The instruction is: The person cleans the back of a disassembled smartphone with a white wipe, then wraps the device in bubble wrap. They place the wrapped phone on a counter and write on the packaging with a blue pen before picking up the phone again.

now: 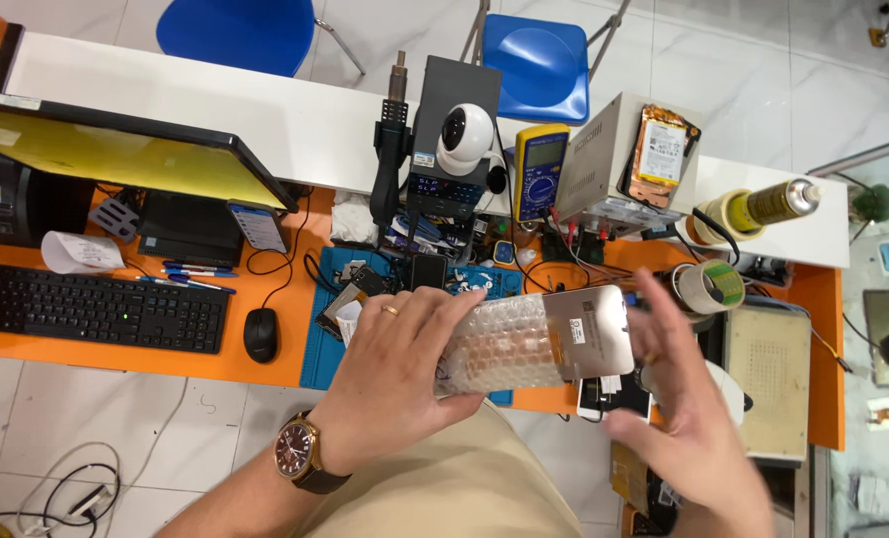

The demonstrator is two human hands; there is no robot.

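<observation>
Flat gold-backed phone screen panel (586,327), half out of its clear bubble-wrap sleeve (499,344), held above the orange workbench (265,299). Left hand (395,364) clamped round the wrapped end; right hand (689,408) blurred, fingers spread beside the bare end, not gripping. Unwrapping roughly halfway, sleeve not yet off.

Left hand (400,374) gripping, right hand (689,413) open
</observation>
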